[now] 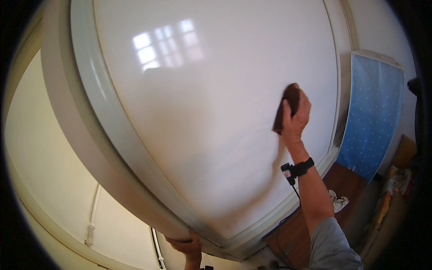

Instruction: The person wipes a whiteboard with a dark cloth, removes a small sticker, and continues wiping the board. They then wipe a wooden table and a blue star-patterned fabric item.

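Right hand holds a dark brown pad at the glossy white board

In the head view, I have the large, glossy white flat board [216, 103] filling most of the scene, and I take it as my landmark. My right hand [300, 118] is over the right-hand part of its face, thumb on one side and fingers on the other, closed on a dark brown, oblong, soft-looking pad [283, 110]. The pad stands at a slant over the board, its upper end leaning right; I cannot tell how much of its underside touches the surface. A black wrist strap with a small black box [297, 169] circles that wrist, and a short grey fabric sleeve [333, 245] covers the upper arm, below the board's lower right corner.

My left hand [188, 246] is bent against the pale, smooth frame [108, 112] near the board's lower left corner; I cannot tell whether its fingers close around the edge.

A pale window reflection [166, 45] shows on the board's upper left part, and a soft shadow [252, 198] on its lower part. To the board's right hangs a light blue cloth with small white dots [371, 112]. Below the lower right edge I see a reddish-brown wooden surface [292, 236] with a crumpled whitish cloth [339, 202] near the right arm
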`<state>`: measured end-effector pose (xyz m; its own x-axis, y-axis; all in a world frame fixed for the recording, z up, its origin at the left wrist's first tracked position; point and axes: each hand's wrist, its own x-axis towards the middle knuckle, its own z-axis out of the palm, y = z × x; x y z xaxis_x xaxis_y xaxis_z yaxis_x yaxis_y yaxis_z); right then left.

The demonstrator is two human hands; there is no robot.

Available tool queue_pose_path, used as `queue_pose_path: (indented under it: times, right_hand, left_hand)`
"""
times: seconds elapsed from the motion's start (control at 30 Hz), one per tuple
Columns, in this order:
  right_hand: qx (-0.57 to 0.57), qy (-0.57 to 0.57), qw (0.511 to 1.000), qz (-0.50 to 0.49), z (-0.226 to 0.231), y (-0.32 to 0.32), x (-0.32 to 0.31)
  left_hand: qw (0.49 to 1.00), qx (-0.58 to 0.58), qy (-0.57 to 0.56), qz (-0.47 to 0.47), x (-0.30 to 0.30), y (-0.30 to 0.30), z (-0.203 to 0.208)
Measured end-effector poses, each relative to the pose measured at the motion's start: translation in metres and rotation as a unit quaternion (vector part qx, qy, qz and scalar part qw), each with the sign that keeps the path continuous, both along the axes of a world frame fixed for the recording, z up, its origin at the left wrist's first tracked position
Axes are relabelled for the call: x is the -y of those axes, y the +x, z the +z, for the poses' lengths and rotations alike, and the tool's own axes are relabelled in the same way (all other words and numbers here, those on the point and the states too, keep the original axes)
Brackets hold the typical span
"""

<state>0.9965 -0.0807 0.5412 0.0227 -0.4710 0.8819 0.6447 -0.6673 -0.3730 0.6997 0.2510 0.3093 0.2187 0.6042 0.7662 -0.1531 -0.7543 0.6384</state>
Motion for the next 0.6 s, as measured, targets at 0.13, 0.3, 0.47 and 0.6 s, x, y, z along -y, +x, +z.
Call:
queue_pose_path:
  times: [0.13, 0.3, 0.47, 0.6]
  right_hand:
    - [-0.080, 0.125, 0.988, -0.029, -0.051, 0.062, 0.056]
    - [-0.170, 0.250, 0.953, 0.015, -0.125, 0.104, 0.097]
    - [-0.156, 0.274, 0.945, 0.085, -0.125, 0.098, 0.097]
    - [-0.081, 0.173, 0.977, 0.098, -0.069, 0.072, 0.069]
  left_hand:
    - [1.000, -0.006, -0.009, -0.007, -0.006, -0.004, -0.004]
    - [0.998, -0.002, -0.069, 0.009, -0.008, -0.009, -0.005]
    - [0.994, 0.001, -0.111, 0.016, -0.009, -0.011, -0.008]
    - [0.997, -0.004, -0.080, 0.001, -0.012, -0.013, -0.013]
